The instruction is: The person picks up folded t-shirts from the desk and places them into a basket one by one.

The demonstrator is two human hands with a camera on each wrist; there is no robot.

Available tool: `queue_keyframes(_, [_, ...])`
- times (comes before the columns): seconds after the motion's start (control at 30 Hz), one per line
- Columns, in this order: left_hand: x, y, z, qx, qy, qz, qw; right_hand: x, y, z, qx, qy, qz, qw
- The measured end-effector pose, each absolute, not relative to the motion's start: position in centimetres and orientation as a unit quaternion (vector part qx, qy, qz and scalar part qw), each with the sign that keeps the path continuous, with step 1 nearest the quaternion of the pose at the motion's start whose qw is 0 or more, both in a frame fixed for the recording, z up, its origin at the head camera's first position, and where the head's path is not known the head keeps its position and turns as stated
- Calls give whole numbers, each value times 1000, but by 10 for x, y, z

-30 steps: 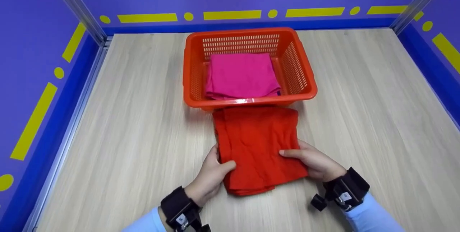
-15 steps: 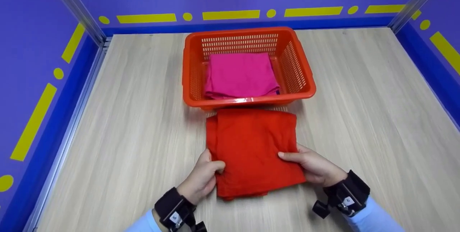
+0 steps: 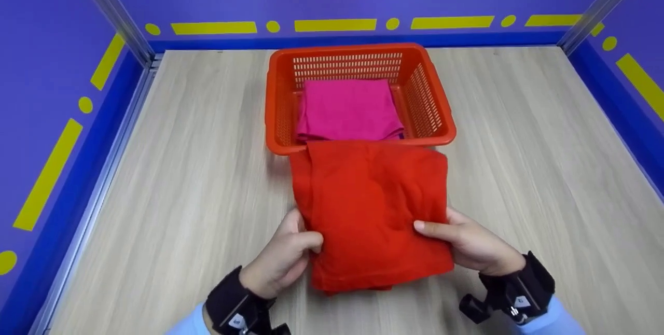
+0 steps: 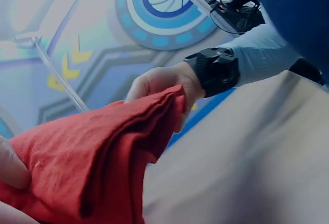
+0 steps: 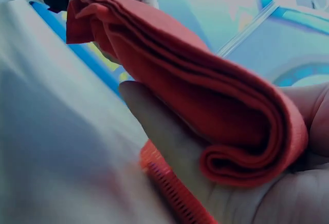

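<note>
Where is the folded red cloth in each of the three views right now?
Head: folded red cloth at lower centre, lifted, far edge over the orange basket rim.
Left wrist: lower left, stacked layers edge-on.
Right wrist: centre to right, rolled fold in the palm.
Shared landmark: the right hand gripping it.

A plain red cloth (image 3: 371, 210) is being seen, a pink cloth (image 3: 347, 109) in an orange basket (image 3: 277, 107), and purple walls (image 3: 46, 39) with yellow marks.
</note>
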State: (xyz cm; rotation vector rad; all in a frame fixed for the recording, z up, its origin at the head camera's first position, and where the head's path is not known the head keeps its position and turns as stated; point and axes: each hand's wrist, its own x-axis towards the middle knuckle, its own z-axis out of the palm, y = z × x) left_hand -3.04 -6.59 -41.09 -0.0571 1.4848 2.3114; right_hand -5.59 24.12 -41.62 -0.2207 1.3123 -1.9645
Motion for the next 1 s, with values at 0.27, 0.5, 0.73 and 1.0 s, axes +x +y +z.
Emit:
queue_keyframes(0.27, [-67,-61,-373,-3,519,843,142,-87,225,-383,-33,557,-780,285])
queue_keyframes(0.5, [-108,-58,-347,-1,502,860,96,-128,215,-368,-73,518,-814,251])
queue_keyframes(0.73, [-154,-62,-344,-21,491,869,55,-173,206,-359,-71,500,-831,233])
queue_keyframes(1.0, [-206,-65,-349,-106,469,875,58,-224,194,-360,-5,501,-832,241])
